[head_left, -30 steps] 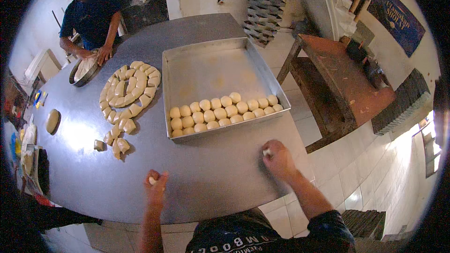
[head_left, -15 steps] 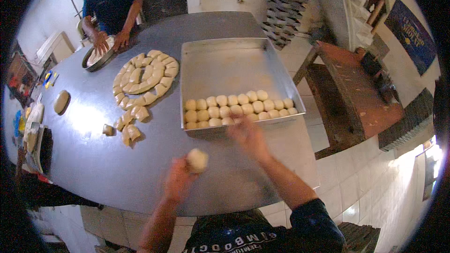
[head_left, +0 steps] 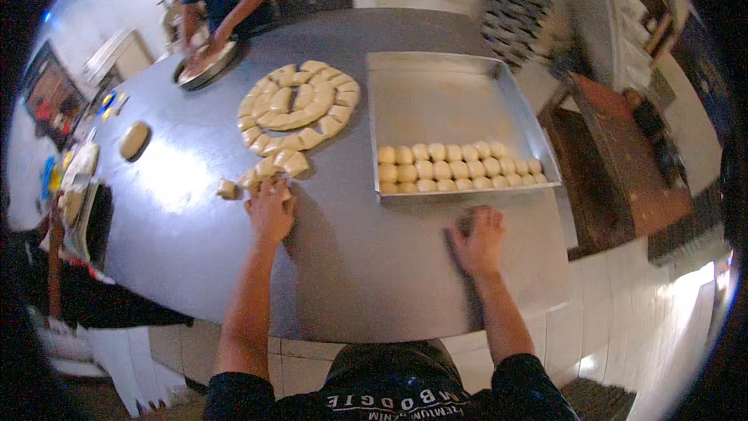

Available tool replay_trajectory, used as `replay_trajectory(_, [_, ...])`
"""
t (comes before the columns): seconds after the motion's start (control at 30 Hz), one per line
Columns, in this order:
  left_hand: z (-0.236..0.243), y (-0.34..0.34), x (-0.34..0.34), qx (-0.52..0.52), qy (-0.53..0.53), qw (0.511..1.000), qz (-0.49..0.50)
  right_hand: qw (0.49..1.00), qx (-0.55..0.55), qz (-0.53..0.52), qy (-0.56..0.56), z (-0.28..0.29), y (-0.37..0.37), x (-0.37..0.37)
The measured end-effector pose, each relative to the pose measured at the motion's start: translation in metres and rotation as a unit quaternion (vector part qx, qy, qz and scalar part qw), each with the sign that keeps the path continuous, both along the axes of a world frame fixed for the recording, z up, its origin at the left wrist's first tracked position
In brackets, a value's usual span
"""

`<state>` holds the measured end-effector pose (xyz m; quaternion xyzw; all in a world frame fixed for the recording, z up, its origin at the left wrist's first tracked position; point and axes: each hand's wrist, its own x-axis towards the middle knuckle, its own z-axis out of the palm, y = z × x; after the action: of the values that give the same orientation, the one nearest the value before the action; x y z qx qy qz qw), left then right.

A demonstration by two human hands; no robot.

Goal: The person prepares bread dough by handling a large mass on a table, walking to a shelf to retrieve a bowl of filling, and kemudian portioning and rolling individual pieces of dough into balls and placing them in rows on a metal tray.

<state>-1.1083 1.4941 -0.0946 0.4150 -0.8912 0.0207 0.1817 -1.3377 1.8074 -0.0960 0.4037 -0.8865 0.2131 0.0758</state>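
Note:
My left hand (head_left: 271, 210) reaches forward on the grey metal table (head_left: 358, 265), its fingers closing on a cut dough piece (head_left: 274, 179) at the near end of a spiral of cut dough pieces (head_left: 300, 109). My right hand (head_left: 477, 240) lies palm down and cupped on the table, just in front of the metal baking tray (head_left: 444, 86). Whatever is under that palm is hidden. Three rows of round dough balls (head_left: 460, 164) fill the tray's near end.
Another person's hands (head_left: 204, 45) work at a round pan (head_left: 209, 66) at the table's far left. A dough lump (head_left: 134, 140) lies at the left. Stacked trays (head_left: 518, 19) and a wooden bench (head_left: 623, 156) stand to the right.
My left hand, which held a dough ball up half a second ago, has gone to the cut dough pieces. My right hand has drawn back from the tray to the table.

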Motion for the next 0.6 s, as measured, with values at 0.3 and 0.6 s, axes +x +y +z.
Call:
replay_trajectory(0.3, [-0.014, 0.041, -0.011, 0.060, 0.108, 0.956, -0.265, 0.995, -0.039, -0.081, 0.034, -0.012, 0.048, -0.058])
replay_trajectory(0.6, [0.022, 0.117, -0.026, 0.506, 0.216, 0.825, -0.127, 0.999, -0.014, -0.045, 0.006, -0.017, 0.078, -0.070])
